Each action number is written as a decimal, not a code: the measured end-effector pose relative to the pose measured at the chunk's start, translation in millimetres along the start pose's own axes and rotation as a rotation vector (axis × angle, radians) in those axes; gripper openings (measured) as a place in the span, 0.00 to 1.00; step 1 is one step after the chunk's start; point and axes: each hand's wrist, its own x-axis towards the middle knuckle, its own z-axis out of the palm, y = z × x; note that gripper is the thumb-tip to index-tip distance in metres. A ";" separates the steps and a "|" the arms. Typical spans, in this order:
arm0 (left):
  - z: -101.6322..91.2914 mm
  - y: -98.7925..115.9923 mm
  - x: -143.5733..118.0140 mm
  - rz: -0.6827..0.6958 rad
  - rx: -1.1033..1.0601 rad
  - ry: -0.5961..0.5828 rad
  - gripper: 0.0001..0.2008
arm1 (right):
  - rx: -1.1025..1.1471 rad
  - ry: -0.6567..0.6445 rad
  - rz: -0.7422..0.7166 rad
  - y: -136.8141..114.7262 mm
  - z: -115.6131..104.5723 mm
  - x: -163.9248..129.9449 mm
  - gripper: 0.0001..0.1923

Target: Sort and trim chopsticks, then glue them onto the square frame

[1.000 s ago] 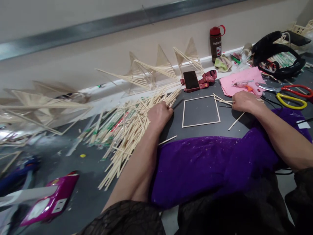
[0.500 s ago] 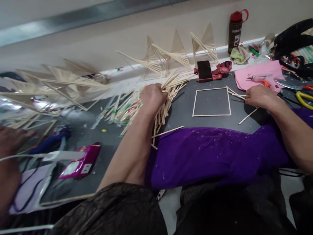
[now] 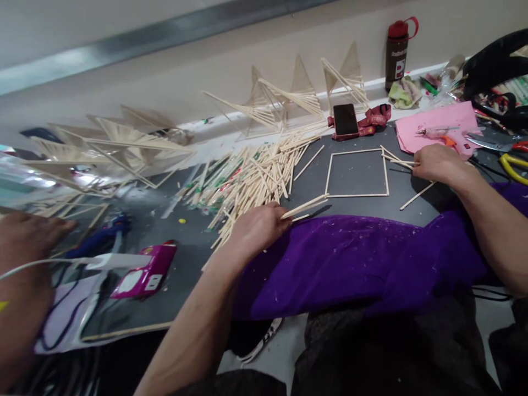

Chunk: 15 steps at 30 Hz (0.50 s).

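My left hand point(image 3: 254, 228) grips a few wooden sticks point(image 3: 304, 207) just above the purple cloth point(image 3: 350, 258), beside the lower left corner of a square stick frame point(image 3: 357, 194) lying on the dark table. My right hand point(image 3: 438, 163) rests right of the frame, closed on several loose sticks point(image 3: 396, 159) that touch its upper right corner. A big pile of sticks point(image 3: 251, 176) lies left of the frame.
Finished stick structures point(image 3: 289, 99) lean on the wall. A phone point(image 3: 345, 119), a brown bottle point(image 3: 395, 53), pink paper with a glue gun point(image 3: 443, 133) and scissors point(image 3: 511, 162) lie at the right. Another person's hand point(image 3: 28, 236) and a magenta tool point(image 3: 144, 272) are at the left.
My left hand has left the pile and come back toward me with a few sticks, ending beside the frame's lower left corner. My right hand has stayed put.
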 end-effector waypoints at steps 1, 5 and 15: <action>1.6 -0.6 1.7 0.003 -0.003 0.018 0.18 | -0.003 0.003 0.000 0.1 0.2 0.0 0.16; 4.5 0.2 19.9 -0.067 -0.028 0.126 0.18 | -0.023 0.007 -0.017 2.6 3.0 2.5 0.16; 17.0 -16.2 73.4 -0.292 -0.132 0.353 0.22 | -0.060 0.013 -0.033 6.6 6.5 6.8 0.19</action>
